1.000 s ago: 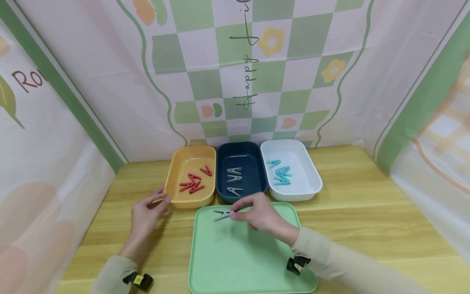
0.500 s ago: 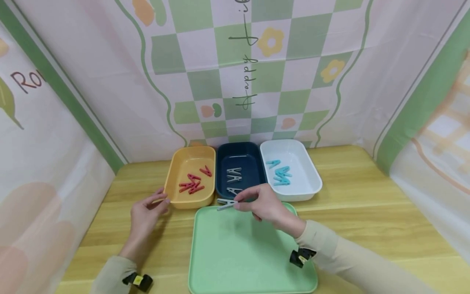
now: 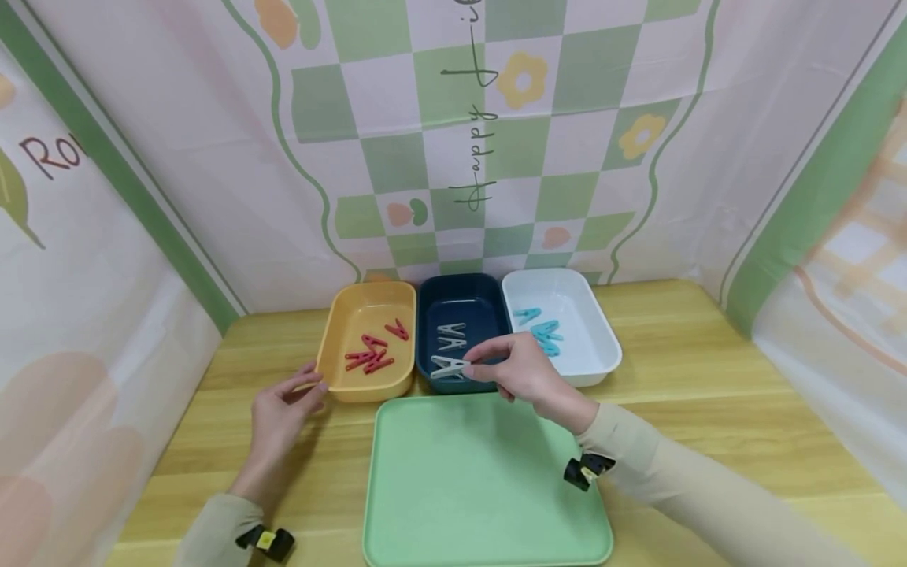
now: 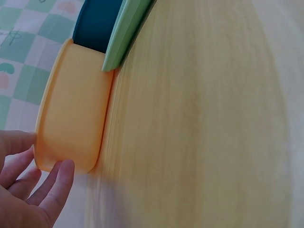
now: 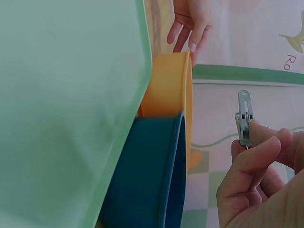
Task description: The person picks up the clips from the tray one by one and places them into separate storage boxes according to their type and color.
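Observation:
In the head view my right hand pinches a grey clothespin between thumb and fingertips, over the front part of the dark blue tray. In the right wrist view the clothespin is above the blue tray's rim. Several grey clothespins lie inside that tray, some partly hidden by the held one. My left hand touches the front left corner of the yellow tray from outside, fingers loosely extended. Its fingertips show against the yellow wall in the left wrist view.
Several red clothespins lie in the yellow tray. The white tray on the right contains several light blue clothespins. A flat green tray lies in front on the wooden table. Patterned cloth hangs behind.
My right hand has moved forward with the grey clothespin, from over the green tray to over the dark blue tray. The left hand stays at the yellow tray's corner.

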`<act>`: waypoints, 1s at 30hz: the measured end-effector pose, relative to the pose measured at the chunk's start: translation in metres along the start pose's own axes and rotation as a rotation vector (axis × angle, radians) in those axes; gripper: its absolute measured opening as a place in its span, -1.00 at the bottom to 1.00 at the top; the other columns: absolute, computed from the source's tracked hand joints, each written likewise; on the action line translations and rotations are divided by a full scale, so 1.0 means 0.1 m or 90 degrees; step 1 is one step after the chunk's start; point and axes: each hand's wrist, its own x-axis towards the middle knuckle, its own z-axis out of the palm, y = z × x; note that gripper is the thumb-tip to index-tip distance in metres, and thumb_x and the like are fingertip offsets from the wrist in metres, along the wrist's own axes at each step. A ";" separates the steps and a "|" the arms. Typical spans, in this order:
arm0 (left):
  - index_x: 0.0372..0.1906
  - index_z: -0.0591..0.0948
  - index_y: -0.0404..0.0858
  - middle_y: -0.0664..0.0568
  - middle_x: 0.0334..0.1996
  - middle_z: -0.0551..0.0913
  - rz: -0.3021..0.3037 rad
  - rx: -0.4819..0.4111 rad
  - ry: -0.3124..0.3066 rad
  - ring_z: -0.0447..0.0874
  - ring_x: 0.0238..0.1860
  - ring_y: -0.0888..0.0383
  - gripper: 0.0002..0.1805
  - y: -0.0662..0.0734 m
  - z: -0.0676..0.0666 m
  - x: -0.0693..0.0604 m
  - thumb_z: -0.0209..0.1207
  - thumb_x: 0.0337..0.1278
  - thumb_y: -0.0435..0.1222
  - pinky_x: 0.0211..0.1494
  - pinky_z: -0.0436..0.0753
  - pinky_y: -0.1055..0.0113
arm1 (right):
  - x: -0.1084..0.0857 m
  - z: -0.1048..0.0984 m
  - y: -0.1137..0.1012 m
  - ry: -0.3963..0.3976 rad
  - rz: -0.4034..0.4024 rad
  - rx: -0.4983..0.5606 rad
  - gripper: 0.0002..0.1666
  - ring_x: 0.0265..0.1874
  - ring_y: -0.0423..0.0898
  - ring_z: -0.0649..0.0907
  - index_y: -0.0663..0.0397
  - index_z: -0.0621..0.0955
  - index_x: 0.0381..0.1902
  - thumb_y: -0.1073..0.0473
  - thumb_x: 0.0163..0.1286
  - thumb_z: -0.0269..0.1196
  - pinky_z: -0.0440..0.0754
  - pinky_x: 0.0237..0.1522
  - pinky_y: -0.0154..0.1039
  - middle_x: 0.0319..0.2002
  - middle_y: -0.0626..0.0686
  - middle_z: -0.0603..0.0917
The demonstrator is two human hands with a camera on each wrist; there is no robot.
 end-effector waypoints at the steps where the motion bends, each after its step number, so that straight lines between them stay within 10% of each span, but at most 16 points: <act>1: 0.13 0.68 -0.50 -0.13 0.41 0.55 0.000 -0.001 0.001 0.77 -0.12 0.36 -0.66 0.00 0.00 0.00 0.38 0.32 -0.46 -0.05 0.85 0.28 | 0.01 -0.01 0.00 0.001 -0.001 0.000 -0.80 -0.81 -0.14 0.39 0.14 0.81 -0.06 0.22 0.39 0.48 0.42 -0.74 -0.30 -0.31 0.05 0.79; 30: 0.13 0.68 -0.52 -0.16 0.40 0.55 0.003 -0.009 0.002 0.78 -0.13 0.35 -0.66 0.00 0.00 0.01 0.38 0.29 -0.49 -0.04 0.85 0.24 | 0.48 -0.15 0.05 0.060 0.054 0.021 -0.78 -0.75 -0.11 0.40 0.21 0.78 -0.03 0.24 0.41 0.46 0.44 -0.70 -0.24 -0.55 0.02 0.65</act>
